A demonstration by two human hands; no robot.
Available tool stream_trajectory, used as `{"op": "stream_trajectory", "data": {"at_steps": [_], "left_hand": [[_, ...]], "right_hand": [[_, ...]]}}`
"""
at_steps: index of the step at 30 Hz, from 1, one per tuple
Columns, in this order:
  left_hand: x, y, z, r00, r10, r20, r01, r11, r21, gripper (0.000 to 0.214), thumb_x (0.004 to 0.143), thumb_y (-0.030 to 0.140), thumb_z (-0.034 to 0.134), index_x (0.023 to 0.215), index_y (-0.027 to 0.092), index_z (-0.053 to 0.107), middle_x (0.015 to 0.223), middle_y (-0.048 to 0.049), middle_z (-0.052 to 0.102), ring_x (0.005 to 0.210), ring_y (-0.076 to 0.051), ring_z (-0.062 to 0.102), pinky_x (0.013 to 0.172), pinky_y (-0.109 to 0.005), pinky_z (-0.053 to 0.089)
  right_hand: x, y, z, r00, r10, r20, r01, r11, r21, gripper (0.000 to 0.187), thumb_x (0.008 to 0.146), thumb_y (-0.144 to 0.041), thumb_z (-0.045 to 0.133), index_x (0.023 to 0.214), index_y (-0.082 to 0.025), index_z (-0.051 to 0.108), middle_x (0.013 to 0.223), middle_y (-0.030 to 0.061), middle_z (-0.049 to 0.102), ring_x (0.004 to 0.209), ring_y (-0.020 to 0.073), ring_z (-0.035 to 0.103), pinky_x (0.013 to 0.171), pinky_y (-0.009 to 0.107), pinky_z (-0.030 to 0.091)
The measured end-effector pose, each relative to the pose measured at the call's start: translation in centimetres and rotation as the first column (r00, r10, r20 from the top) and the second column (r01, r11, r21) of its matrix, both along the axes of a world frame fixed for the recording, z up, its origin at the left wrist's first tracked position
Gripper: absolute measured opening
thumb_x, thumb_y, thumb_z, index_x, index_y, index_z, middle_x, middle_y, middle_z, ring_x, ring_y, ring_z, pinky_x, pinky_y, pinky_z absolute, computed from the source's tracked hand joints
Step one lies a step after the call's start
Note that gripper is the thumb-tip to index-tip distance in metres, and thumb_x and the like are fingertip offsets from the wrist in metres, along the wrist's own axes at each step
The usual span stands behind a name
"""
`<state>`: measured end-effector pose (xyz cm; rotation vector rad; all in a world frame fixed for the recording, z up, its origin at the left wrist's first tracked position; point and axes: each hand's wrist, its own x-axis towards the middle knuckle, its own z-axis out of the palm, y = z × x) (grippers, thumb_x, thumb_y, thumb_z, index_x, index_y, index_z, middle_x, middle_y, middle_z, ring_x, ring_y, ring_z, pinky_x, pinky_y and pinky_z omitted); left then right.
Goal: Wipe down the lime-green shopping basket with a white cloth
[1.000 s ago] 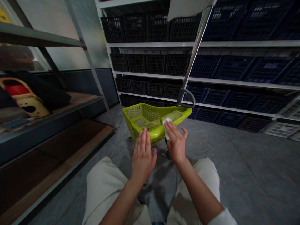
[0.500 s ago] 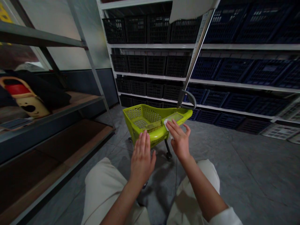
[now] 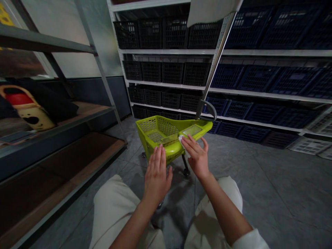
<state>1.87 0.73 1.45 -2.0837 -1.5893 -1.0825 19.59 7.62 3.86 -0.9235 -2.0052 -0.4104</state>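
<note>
In front of my knees stands a small lime-green shopping cart (image 3: 173,149) with a perforated basket, a grey handle (image 3: 210,110) and a metal pole (image 3: 219,52). My left hand (image 3: 157,174) lies flat against the near side of the basket, fingers stretched out. Under the fingertips of my right hand (image 3: 196,155) is a white wipe or crumpled tissue (image 3: 181,138), pressed on the cart's near rim beside a clear panel (image 3: 192,130). Most of the wipe is hidden by the fingers.
Behind the cart, white shelving (image 3: 166,83) holds several black crates (image 3: 173,73) and blue crates (image 3: 256,77). On the left, a metal rack (image 3: 103,114) carries a red-topped bottle (image 3: 33,112) and a phone (image 3: 18,137). Grey tile floor (image 3: 259,180) extends to the right.
My right hand has slid slightly left along the rim with the white wipe, uncovering more of the clear panel. My left hand and the cart stay in place.
</note>
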Motion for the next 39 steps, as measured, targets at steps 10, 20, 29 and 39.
{"op": "stream_trajectory", "data": {"at_steps": [10,20,29,39], "left_hand": [[0.3,0.0,-0.1,1.0,0.0,0.026,0.001,1.0,-0.018,0.084,0.088,0.015,0.051,0.158,0.012,0.005,0.16,-0.0187,0.03,0.151,-0.031,0.022,0.118,-0.051,0.032],[0.4,0.0,-0.1,1.0,-0.002,0.031,0.002,1.0,0.008,0.08,0.092,0.019,0.05,0.157,0.01,0.005,0.16,-0.02,0.029,0.151,-0.03,0.02,0.118,-0.051,0.032],[0.1,-0.2,0.1,1.0,0.015,-0.024,-0.015,1.0,-0.015,0.08,0.092,0.019,0.051,0.157,0.008,0.007,0.16,-0.0194,0.029,0.151,-0.029,0.02,0.118,-0.049,0.032],[0.3,-0.1,-0.2,1.0,0.0,-0.006,0.0,1.0,-0.024,0.086,0.087,0.017,0.054,0.157,0.007,0.006,0.16,-0.0211,0.029,0.151,-0.031,0.019,0.119,-0.051,0.031]], "right_hand": [[-3.1,-2.6,-0.5,0.978,0.188,0.095,-0.189,0.982,-0.004,0.063,0.09,-0.007,0.039,0.15,-0.024,0.038,0.144,0.0056,0.057,0.139,0.015,0.046,0.121,0.04,0.026],[-1.4,-1.1,-0.6,0.993,0.113,-0.035,-0.114,0.993,-0.012,0.075,0.079,0.001,0.038,0.151,-0.021,0.038,0.146,0.009,0.054,0.139,0.0177,0.046,0.117,0.044,0.033],[0.4,0.5,-0.6,0.972,0.234,-0.023,-0.234,0.972,0.024,0.073,0.083,0.0,0.039,0.152,-0.021,0.037,0.145,0.0105,0.054,0.138,0.0201,0.047,0.11,0.044,0.045],[-3.2,-2.9,-0.5,0.94,0.341,0.015,-0.341,0.94,0.001,0.059,0.093,-0.008,0.041,0.151,-0.019,0.038,0.142,0.0104,0.058,0.139,0.0176,0.047,0.112,0.038,0.045]]}}
